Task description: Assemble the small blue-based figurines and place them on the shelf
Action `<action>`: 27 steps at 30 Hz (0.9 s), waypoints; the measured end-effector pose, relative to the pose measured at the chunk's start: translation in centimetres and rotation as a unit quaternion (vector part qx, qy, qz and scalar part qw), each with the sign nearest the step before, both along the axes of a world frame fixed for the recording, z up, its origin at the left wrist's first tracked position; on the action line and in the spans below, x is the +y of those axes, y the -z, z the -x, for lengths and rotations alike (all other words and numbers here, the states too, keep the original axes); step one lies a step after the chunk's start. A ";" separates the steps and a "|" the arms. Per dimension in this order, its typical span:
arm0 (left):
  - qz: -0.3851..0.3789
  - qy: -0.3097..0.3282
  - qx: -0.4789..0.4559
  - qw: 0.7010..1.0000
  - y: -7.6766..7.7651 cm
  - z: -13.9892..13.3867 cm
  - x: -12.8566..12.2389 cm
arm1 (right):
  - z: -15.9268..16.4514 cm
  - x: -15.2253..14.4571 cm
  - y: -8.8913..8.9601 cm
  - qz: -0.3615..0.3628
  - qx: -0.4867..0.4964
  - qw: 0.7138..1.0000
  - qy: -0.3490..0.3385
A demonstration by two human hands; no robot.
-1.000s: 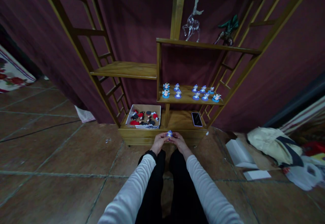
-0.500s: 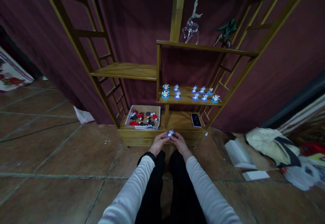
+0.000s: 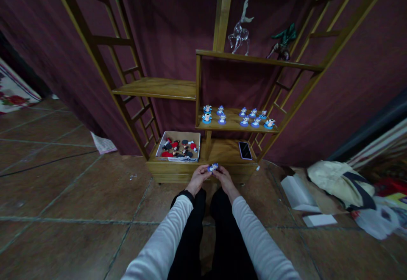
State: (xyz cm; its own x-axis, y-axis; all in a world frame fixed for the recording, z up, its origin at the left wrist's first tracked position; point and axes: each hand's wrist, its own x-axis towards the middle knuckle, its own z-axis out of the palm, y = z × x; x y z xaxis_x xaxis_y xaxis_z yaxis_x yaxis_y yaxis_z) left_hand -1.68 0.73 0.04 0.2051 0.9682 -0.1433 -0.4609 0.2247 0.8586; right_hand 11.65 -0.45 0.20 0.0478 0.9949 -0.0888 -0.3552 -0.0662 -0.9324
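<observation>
Both hands on it: left hand (image 3: 197, 179) and right hand (image 3: 225, 179) pinch a tilted purple figurine (image 3: 213, 167) by the cabinet (image 3: 171, 172)'s front edge; box (image 3: 184, 134) toward its left end, phone (image 3: 245, 150) near its right.

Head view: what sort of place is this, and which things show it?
Probably an indoor display area: a wooden shelf unit holds small figurines, a maroon curtain hangs behind it, and the floor is tiled.

2 arms (image 3: 173, 233) extended forward, converging; left grip (image 3: 197, 179) beside right grip (image 3: 225, 180), fingers (image 3: 203, 170) curled inward.
</observation>
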 end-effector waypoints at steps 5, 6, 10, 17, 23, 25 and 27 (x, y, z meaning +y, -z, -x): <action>-0.026 -0.024 0.024 0.999 -0.1 -0.2 0.0 | 0.0 0.1 0.2 -0.024 0.003 0.999 0.023; -0.028 -0.028 0.030 0.999 -0.1 -0.2 0.0 | 0.0 0.2 0.2 -0.025 -0.004 0.999 0.025; -0.030 -0.036 0.042 0.998 -0.1 -0.3 0.0 | -0.1 0.2 0.4 -0.027 -0.035 0.998 0.041; -0.043 -0.058 0.063 0.995 -0.2 -0.6 -0.2 | -0.3 0.5 1.0 -0.022 -0.065 0.996 0.058; -0.032 -0.040 0.083 0.995 -0.5 -0.3 -0.2 | -0.3 0.5 1.4 -0.034 -0.083 0.994 0.055; -0.026 -0.042 0.083 0.995 -0.6 -0.2 -0.3 | -0.3 0.5 1.3 -0.040 -0.091 0.994 0.054; -0.020 -0.043 0.080 0.996 -0.6 -0.1 -0.3 | -0.3 0.5 1.2 -0.045 -0.096 0.993 0.054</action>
